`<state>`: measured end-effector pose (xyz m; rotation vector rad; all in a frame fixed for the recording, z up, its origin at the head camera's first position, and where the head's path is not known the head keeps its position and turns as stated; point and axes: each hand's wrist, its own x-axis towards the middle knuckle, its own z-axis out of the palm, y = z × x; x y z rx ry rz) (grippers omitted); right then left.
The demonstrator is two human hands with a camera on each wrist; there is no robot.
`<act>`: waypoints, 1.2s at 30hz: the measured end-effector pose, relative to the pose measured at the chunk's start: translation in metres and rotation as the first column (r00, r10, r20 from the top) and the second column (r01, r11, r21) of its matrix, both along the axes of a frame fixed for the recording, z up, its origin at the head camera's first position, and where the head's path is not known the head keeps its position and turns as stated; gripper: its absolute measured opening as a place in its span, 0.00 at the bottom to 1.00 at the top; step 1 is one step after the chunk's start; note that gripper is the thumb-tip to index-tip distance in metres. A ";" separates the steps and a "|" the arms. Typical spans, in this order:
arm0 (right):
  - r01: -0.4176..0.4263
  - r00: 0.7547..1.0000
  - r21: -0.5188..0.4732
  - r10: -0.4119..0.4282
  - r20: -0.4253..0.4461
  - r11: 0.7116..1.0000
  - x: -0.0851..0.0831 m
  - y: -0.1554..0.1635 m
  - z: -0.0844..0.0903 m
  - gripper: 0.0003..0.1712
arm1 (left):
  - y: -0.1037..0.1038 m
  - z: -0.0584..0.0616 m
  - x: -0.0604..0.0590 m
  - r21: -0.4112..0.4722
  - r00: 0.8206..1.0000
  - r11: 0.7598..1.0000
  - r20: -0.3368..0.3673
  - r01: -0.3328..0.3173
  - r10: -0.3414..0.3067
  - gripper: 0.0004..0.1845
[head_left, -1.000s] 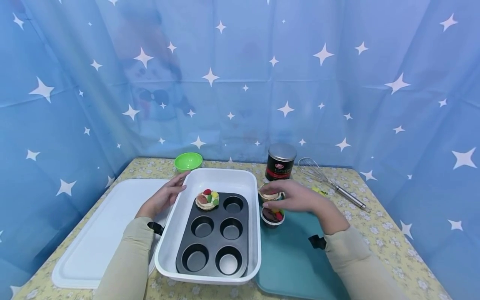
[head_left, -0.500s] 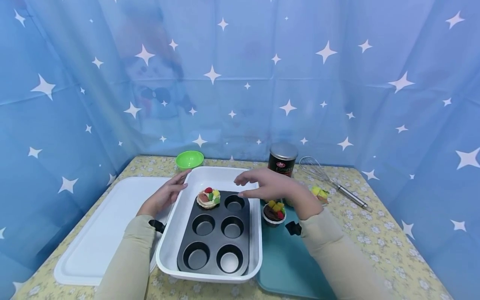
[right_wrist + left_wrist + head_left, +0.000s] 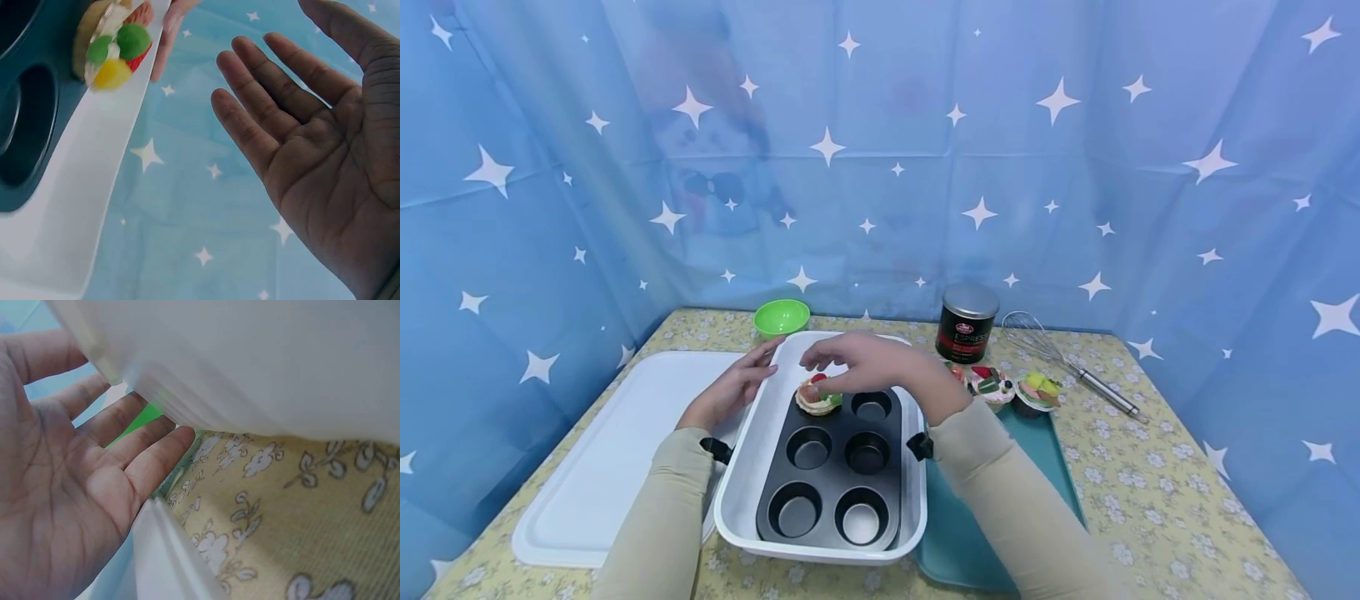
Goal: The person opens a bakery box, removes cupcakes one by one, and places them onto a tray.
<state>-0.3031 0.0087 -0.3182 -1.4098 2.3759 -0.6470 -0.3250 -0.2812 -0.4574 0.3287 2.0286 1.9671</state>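
A black muffin tin (image 3: 831, 479) lies in a white deep tray (image 3: 741, 475). One fruit-topped cupcake (image 3: 815, 402) sits in the tin's far-left cup. My right hand (image 3: 827, 371) hovers just over that cupcake with straight fingers and holds nothing. In the right wrist view its palm (image 3: 312, 137) is open, with the cupcake (image 3: 115, 47) to the upper left. My left hand (image 3: 752, 379) rests flat against the tray's far-left rim. The left wrist view shows its open palm (image 3: 75, 487) beside the tray wall (image 3: 250, 362). More cupcakes (image 3: 992, 385) stand on a teal tray (image 3: 1045, 450).
A white lid (image 3: 610, 450) lies left of the deep tray. A green bowl (image 3: 781, 317), a coffee can (image 3: 967, 321) and a whisk (image 3: 1060, 358) stand along the back of the flowered tablecloth (image 3: 1150, 483). Blue starred curtains enclose the table.
My right hand has left the cupcakes on the teal tray and swung left, empty, to above the cupcake in the tin. My left hand has stayed on the tray's rim.
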 end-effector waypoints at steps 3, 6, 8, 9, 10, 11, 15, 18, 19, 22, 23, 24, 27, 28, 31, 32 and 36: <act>0.034 0.999 0.039 -0.035 0.025 0.999 -0.002 -0.012 -0.003 0.31 | 0.000 0.001 0.000 0.021 1.000 1.000 0.000 0.008 -0.008 0.34; 0.074 0.997 0.097 -0.076 0.022 0.993 -0.007 -0.021 -0.012 0.35 | 0.001 0.001 0.000 0.019 1.000 1.000 -0.002 0.005 -0.005 0.34; 0.101 0.994 0.122 -0.104 0.016 0.987 -0.010 -0.025 -0.021 0.39 | 0.001 0.001 -0.001 0.007 1.000 1.000 -0.009 0.005 -0.005 0.35; 0.114 0.993 0.129 -0.117 0.016 0.985 -0.012 -0.027 -0.026 0.40 | 0.001 0.000 -0.001 0.002 1.000 1.000 -0.008 0.000 0.000 0.35; 0.126 0.991 0.133 -0.130 0.019 0.983 -0.014 -0.028 -0.031 0.42 | 0.001 0.000 -0.001 -0.001 1.000 1.000 -0.007 -0.005 0.005 0.35; 0.138 0.989 0.132 -0.143 0.031 0.982 -0.016 -0.028 -0.036 0.43 | 0.001 0.000 -0.001 -0.003 1.000 1.000 -0.005 -0.007 0.007 0.35; 0.176 0.980 0.132 -0.187 0.073 0.975 -0.021 -0.028 -0.053 0.47 | 0.002 0.000 -0.002 -0.001 1.000 1.000 0.010 -0.011 0.011 0.34; 0.196 0.975 0.129 -0.207 0.084 0.972 -0.023 -0.027 -0.060 0.46 | 0.003 -0.001 -0.003 0.003 1.000 1.000 0.006 -0.004 0.004 0.35; 0.201 0.974 0.134 -0.213 0.079 0.970 -0.023 -0.026 -0.061 0.46 | 0.003 -0.001 -0.003 0.003 1.000 1.000 0.005 -0.006 0.006 0.35; 0.209 0.971 0.162 -0.224 0.080 0.964 -0.024 -0.026 -0.062 0.46 | 0.002 -0.002 -0.003 0.001 1.000 1.000 -0.007 0.005 -0.005 0.35; 0.210 0.971 0.172 -0.226 0.080 0.962 -0.024 -0.026 -0.063 0.46 | 0.001 -0.002 -0.002 0.001 1.000 1.000 -0.012 0.009 -0.009 0.35; 0.209 0.971 0.183 -0.226 0.077 0.961 -0.024 -0.026 -0.063 0.46 | 0.001 -0.002 -0.002 0.000 1.000 1.000 -0.017 0.012 -0.012 0.35; 0.203 0.974 0.196 -0.218 0.060 0.959 -0.024 -0.028 -0.063 0.45 | -0.001 -0.002 -0.001 -0.001 0.999 1.000 -0.026 0.022 -0.022 0.35; 0.203 0.975 0.197 -0.216 0.048 0.959 -0.024 -0.028 -0.063 0.44 | -0.001 -0.002 -0.001 -0.001 0.999 1.000 -0.026 0.021 -0.021 0.35; 0.205 0.977 0.203 -0.213 0.015 0.957 -0.024 -0.030 -0.063 0.43 | -0.001 -0.002 -0.001 0.006 1.000 1.000 -0.018 0.014 -0.014 0.35; 0.207 0.977 0.206 -0.213 0.009 0.956 -0.024 -0.030 -0.063 0.42 | -0.001 -0.002 -0.001 0.009 1.000 1.000 -0.015 0.013 -0.013 0.35; 0.212 0.976 0.205 -0.218 0.007 0.956 -0.025 -0.030 -0.064 0.42 | -0.001 -0.001 0.000 0.009 1.000 1.000 -0.008 0.005 -0.005 0.35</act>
